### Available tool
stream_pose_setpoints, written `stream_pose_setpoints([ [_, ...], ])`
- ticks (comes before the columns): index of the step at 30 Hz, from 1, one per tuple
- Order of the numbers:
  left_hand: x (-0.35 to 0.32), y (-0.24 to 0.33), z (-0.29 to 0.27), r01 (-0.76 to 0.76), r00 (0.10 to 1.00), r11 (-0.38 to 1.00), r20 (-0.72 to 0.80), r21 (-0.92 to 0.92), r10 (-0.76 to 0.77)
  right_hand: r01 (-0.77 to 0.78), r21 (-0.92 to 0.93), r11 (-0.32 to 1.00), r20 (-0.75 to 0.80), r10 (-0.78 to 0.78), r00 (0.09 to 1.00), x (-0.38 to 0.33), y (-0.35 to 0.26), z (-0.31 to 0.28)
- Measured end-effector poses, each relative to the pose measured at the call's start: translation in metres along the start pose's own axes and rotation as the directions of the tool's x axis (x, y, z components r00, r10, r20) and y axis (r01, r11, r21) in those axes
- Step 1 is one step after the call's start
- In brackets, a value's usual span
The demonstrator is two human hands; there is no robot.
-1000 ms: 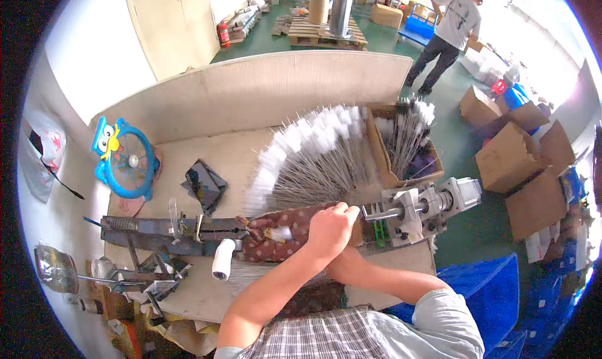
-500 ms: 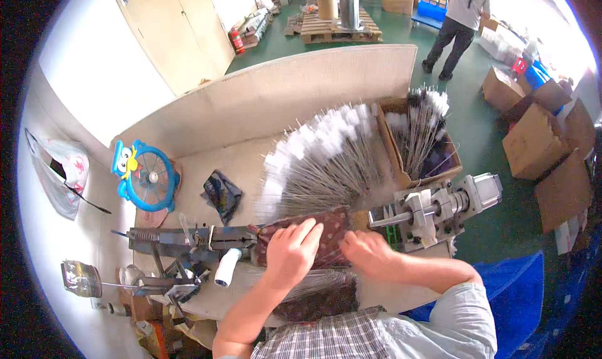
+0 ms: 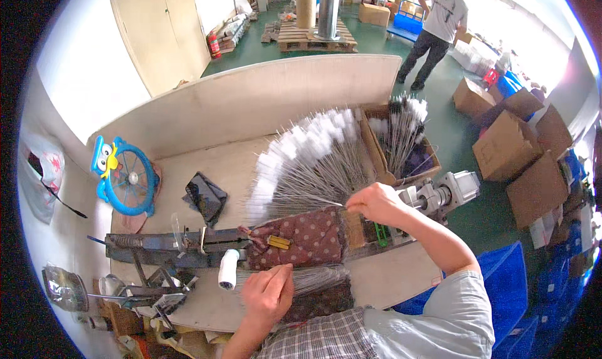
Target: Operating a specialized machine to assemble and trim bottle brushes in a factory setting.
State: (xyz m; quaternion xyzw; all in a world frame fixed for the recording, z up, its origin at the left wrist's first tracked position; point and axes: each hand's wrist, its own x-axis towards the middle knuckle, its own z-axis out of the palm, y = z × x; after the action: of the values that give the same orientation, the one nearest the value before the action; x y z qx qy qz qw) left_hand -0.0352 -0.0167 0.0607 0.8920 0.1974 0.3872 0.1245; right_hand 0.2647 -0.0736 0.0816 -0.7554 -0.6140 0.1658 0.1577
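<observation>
Two hands work at a wooden bench [image 3: 401, 277]: the right hand [image 3: 374, 202] pinches the near tip of one thin wire brush [image 3: 295, 198], apparently drawing it from the fanned pile of white-tipped brushes [image 3: 307, 164] so it can be handled singly. That wire runs roughly left to right, its fluffy white end pointing left and away from the motor-driven machine [image 3: 439, 196]. Curled, fingers pressed together, the left hand [image 3: 266, 293] rests on a bundle of bare wires [image 3: 320, 277] just below the spotted cloth pad [image 3: 301, 237], seemingly steadying them.
</observation>
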Motion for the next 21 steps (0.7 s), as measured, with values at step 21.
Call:
stream_pose_setpoints([
  [21, -0.046, -0.027, -0.003, 0.581, 0.193, -0.179, 0.348, -0.794, -0.917, 0.572, 0.228, 0.788, -0.362, -0.476, 0.801, 0.069, -0.115, 0.098],
])
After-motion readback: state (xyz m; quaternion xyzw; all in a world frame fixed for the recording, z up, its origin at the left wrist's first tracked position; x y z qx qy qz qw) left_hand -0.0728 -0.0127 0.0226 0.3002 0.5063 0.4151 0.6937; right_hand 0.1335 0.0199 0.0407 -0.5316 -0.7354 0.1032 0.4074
